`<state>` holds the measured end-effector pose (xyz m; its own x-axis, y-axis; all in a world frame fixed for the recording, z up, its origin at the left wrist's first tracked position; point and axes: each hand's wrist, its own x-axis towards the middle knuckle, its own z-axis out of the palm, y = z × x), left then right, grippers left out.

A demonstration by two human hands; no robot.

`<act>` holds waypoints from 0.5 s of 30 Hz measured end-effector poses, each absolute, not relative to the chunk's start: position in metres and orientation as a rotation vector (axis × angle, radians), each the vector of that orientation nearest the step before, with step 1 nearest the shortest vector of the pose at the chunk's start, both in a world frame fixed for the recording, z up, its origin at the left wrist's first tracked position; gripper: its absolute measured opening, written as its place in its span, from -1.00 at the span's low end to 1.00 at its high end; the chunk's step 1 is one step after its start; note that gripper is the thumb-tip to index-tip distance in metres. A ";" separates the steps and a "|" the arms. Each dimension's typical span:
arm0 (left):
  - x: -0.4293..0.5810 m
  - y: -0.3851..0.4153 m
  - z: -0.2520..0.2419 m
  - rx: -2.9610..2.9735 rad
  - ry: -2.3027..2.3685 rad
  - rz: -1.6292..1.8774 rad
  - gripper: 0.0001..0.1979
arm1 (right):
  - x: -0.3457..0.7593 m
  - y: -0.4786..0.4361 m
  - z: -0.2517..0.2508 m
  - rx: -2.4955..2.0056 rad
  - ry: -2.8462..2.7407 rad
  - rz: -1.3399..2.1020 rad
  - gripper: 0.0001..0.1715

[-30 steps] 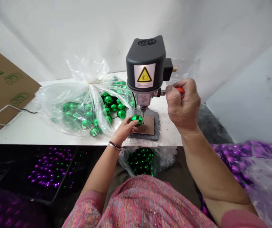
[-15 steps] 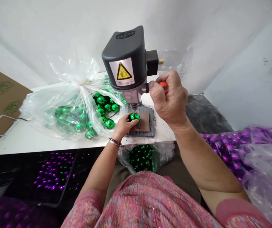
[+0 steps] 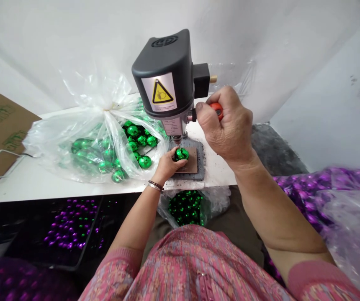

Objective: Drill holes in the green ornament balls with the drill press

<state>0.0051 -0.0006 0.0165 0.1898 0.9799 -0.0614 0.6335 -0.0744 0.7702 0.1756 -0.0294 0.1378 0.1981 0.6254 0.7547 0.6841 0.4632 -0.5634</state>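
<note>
A shiny green ball (image 3: pixel 182 154) rests on a brown board (image 3: pixel 192 164) on the base of a small drill press (image 3: pixel 164 75). My left hand (image 3: pixel 167 165) grips the ball between thumb and fingers, right beneath the drill chuck (image 3: pixel 176 139). The bit appears to reach the ball's top, though exact contact is hard to make out. My right hand (image 3: pixel 230 125) is closed around the press's lever, whose red knob (image 3: pixel 217 110) shows between the fingers.
Left of the press, a clear plastic bag (image 3: pixel 73 125) lies open with several green balls (image 3: pixel 132 131). Another bag of green balls (image 3: pixel 186 207) sits below the table edge. Purple balls in plastic (image 3: pixel 312 192) lie at right. A cardboard box (image 3: pixel 1 129) stands at far left.
My left hand has shifted the green ball slightly right, under the drill bit. My right hand stays on the lever, its knuckles a little higher.
</note>
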 end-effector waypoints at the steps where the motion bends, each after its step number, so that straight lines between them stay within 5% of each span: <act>1: 0.005 -0.001 0.015 1.785 1.501 0.655 -0.42 | 0.176 -0.030 0.137 -1.204 -1.481 -0.062 -0.67; 15: 0.001 0.001 0.006 1.733 1.479 0.688 -0.36 | 0.186 -0.037 0.087 -1.107 -1.634 -0.347 -0.78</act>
